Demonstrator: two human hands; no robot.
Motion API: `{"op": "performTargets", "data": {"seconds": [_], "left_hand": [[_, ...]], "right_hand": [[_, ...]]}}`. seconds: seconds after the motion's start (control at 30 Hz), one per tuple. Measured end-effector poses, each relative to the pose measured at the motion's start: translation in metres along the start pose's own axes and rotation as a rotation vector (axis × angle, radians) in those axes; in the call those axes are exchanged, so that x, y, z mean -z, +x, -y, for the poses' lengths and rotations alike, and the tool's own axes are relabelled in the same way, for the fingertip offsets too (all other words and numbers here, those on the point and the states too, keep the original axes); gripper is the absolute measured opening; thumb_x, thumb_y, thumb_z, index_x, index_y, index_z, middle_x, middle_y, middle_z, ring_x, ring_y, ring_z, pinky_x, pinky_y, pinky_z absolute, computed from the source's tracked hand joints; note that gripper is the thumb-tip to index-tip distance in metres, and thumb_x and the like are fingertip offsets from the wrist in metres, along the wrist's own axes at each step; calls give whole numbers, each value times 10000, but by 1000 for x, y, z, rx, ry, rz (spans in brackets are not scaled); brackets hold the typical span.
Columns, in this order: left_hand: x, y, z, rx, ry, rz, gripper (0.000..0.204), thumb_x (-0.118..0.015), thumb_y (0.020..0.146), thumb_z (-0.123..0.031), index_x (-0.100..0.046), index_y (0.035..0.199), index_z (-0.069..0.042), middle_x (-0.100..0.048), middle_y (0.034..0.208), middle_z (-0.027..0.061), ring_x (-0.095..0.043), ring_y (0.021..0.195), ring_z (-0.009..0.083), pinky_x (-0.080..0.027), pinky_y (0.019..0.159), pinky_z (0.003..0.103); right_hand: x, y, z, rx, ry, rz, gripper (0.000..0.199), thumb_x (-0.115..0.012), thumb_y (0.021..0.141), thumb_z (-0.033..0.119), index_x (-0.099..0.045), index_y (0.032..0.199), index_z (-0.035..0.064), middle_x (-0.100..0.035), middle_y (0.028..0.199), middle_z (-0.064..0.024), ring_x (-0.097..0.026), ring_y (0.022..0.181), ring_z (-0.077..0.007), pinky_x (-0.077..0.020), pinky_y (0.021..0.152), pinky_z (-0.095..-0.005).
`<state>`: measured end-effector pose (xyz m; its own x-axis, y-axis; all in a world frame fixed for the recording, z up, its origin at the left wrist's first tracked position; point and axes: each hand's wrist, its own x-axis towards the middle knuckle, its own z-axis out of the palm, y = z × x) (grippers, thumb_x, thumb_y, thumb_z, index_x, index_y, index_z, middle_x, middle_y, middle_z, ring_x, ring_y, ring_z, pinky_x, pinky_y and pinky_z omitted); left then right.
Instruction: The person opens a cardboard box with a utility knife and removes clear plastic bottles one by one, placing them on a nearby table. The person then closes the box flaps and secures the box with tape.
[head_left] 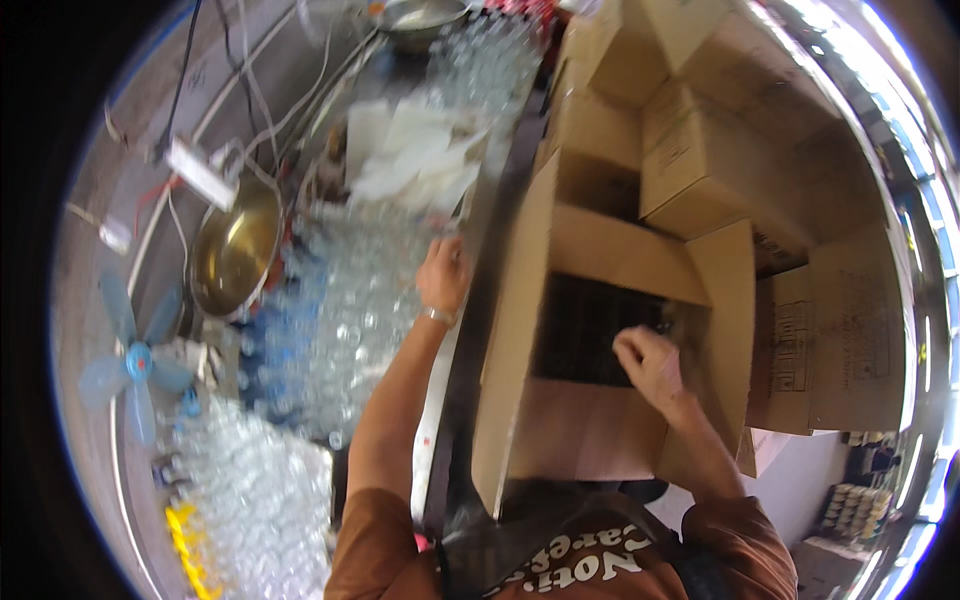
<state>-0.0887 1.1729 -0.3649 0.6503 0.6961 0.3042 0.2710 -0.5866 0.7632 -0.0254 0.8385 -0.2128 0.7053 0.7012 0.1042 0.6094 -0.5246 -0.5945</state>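
My left hand (445, 272) is closed with its fingers curled, at the right edge of a dense crowd of clear glassware (370, 290) on the long table. Whatever it holds, if anything, is hidden. Over an open cardboard box (590, 430) is my right hand (655, 365), its fingers bent together; I cannot make out anything in them. Dark dividers (585, 330) fill the inside of that box, and its flaps stand spread outward.
More cardboard boxes (715, 170) are stacked beyond and to the right. White paper sheets (410, 165) lie on the table's far part. To the left are a brass-coloured bowl (237, 250), a blue fan (138, 360), a white power strip (200, 175) and loose cables.
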Motion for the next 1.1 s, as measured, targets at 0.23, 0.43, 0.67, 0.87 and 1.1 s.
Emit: {"op": "performTargets", "data": {"seconds": [0.23, 0.43, 0.67, 0.87, 1.1], "left_hand": [[53, 25, -83, -183, -77, -184, 220, -635, 855, -79, -660, 1073, -87, -656, 986, 96, -681, 828, 276, -534, 709, 389], [132, -34, -219, -184, -258, 107, 265, -651, 842, -11, -641, 1106, -24, -660, 1010, 130, -690, 802, 231, -535, 709, 352], [130, -132, -275, -122, -223, 412, 324, -689, 880, -77, -623, 1189, -5, -641, 1103, 146, -700, 883, 231, -552, 723, 312], [105, -160, -244, -226, 38, 798, 334, -637, 910, -245, -636, 1159, -22, -636, 1146, 174, -653, 961, 353, -536, 823, 407], [117, -203, -263, -376, 157, 1253, 536, -557, 937, -480, -619, 1226, -32, -634, 1179, 176, -623, 1068, 355, -513, 893, 422]], "right_hand": [[-16, -95, -100, -371, -155, 234, 360, -639, 890, 339, -629, 1104, 50, -706, 994, -194, -677, 934, -368, -531, 807, -451], [-8, -100, -102, -334, -170, 233, 364, -636, 888, 354, -651, 1098, 56, -718, 937, -167, -683, 900, -362, -532, 794, -448], [36, -95, -77, -177, 128, 496, 288, -635, 868, 321, -721, 948, 58, -714, 921, -167, -689, 897, -324, -527, 761, -409], [83, -113, -59, -249, 457, 970, 365, -628, 906, 417, -728, 965, 71, -692, 830, -33, -637, 754, -161, -503, 675, -298], [36, -206, -160, -209, 354, 803, 402, -687, 887, 370, -705, 1070, 13, -725, 945, -77, -641, 803, -167, -525, 722, -325]]}}
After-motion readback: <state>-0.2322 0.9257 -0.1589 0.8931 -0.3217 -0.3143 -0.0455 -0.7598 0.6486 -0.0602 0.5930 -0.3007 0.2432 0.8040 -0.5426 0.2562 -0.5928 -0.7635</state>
